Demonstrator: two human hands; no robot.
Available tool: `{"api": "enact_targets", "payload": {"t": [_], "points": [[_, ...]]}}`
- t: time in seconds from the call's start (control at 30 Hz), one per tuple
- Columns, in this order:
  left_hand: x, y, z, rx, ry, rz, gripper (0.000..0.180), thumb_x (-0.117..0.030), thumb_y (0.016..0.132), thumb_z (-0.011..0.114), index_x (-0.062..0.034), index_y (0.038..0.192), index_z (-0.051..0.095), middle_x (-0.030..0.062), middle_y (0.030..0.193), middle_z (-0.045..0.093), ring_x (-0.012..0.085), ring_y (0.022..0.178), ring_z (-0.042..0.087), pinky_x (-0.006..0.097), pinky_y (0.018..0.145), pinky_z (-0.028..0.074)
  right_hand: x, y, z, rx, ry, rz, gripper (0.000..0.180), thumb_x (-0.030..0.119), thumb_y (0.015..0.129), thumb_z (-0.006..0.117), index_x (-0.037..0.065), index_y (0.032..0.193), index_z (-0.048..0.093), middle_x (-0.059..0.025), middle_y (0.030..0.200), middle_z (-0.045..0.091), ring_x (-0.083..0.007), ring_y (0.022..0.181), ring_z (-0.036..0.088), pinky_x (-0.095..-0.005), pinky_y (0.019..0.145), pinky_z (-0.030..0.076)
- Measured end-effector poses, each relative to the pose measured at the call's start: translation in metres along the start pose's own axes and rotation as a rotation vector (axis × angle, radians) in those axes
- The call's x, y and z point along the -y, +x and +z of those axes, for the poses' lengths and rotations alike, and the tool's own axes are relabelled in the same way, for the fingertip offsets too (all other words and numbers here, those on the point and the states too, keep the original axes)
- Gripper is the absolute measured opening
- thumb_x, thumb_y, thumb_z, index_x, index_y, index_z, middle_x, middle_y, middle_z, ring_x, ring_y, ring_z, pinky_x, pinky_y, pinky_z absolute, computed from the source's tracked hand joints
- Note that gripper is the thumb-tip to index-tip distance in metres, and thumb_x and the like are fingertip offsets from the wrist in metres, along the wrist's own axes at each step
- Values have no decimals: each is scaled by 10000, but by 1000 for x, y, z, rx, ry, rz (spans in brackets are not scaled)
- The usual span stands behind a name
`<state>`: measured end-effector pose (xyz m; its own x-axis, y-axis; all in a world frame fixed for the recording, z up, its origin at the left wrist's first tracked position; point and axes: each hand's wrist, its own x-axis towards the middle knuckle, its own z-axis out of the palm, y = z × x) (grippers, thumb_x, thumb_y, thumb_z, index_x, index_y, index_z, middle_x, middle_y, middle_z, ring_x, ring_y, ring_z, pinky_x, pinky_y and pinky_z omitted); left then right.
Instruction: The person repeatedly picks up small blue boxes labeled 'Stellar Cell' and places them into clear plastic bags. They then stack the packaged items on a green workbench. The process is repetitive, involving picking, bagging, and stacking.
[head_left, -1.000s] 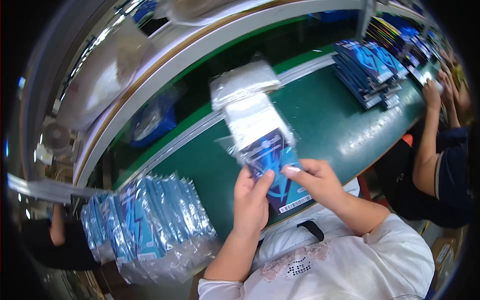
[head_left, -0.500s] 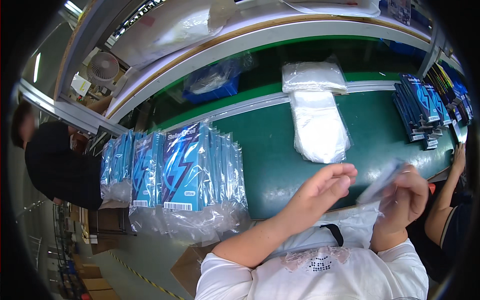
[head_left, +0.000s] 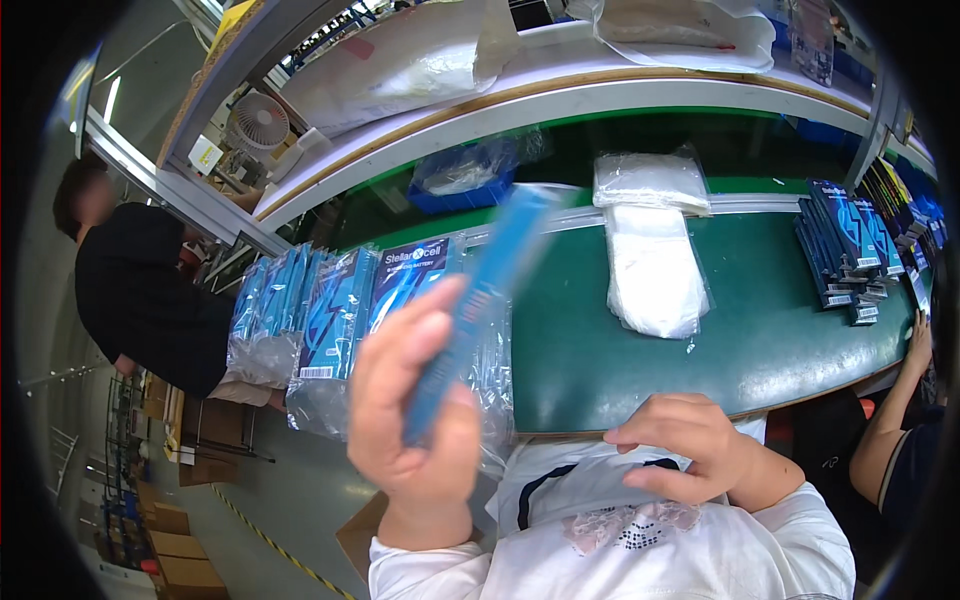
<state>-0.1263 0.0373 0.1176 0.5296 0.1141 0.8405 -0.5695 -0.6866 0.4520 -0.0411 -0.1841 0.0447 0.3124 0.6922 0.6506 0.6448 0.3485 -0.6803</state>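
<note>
My left hand (head_left: 415, 400) is raised close to the camera and grips a flat blue box (head_left: 482, 300), seen edge-on and blurred, tilted up to the right. Behind it a row of blue boxes in clear plastic bags (head_left: 330, 320) stands at the left end of the green bench (head_left: 760, 340). My right hand (head_left: 690, 445) rests loosely curled at the bench's near edge above my white shirt, with nothing visible in it. A stack of clear plastic bags (head_left: 652, 265) lies on the bench farther back.
A second stack of blue boxes (head_left: 840, 250) stands at the right of the bench, near another person's arm (head_left: 895, 400). A person in black (head_left: 140, 290) stands at the left. A blue bin (head_left: 460, 175), a shelf and a white fan (head_left: 258, 120) are behind.
The blue box has passed from my right hand's side to my left hand, which has lifted it up toward the camera. My right hand has dropped to the bench edge. The view has swung left.
</note>
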Motion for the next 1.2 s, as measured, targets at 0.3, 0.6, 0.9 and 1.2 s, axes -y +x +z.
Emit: {"api": "enact_targets", "payload": {"t": [0.3,0.6,0.9,1.2], "points": [[14,-7,-17,306,766,-228,391,-74,859,556,48,1230,534,205,1312,487,394,1285,398,497,1096,256,-5,-3,7,7,-2,157,213,96,808,671,-33,977,653,-125,760,631,-256,659,620,-340,593,493],[0,7,-56,82,736,-272,558,-195,852,673,47,1315,477,199,1379,448,354,1373,304,448,1101,248,-21,5,27,-8,61,405,433,234,856,666,-2,1198,542,-143,1057,584,-238,923,586,-339,761,483],[97,-81,-181,-681,-178,-918,486,-452,963,465,-28,1171,578,100,1114,620,222,1040,589,358,914,435,-61,28,74,-31,431,740,1036,765,812,423,109,1514,37,-261,1502,183,-371,1364,279,-465,1025,339],[177,-115,-155,-310,-590,-1342,565,-528,936,470,-46,1226,530,102,1109,605,239,1011,599,376,860,480,-67,100,117,-82,582,958,1150,801,791,401,-19,1485,-7,-271,1507,157,-400,1393,191,-552,1052,265]]}}
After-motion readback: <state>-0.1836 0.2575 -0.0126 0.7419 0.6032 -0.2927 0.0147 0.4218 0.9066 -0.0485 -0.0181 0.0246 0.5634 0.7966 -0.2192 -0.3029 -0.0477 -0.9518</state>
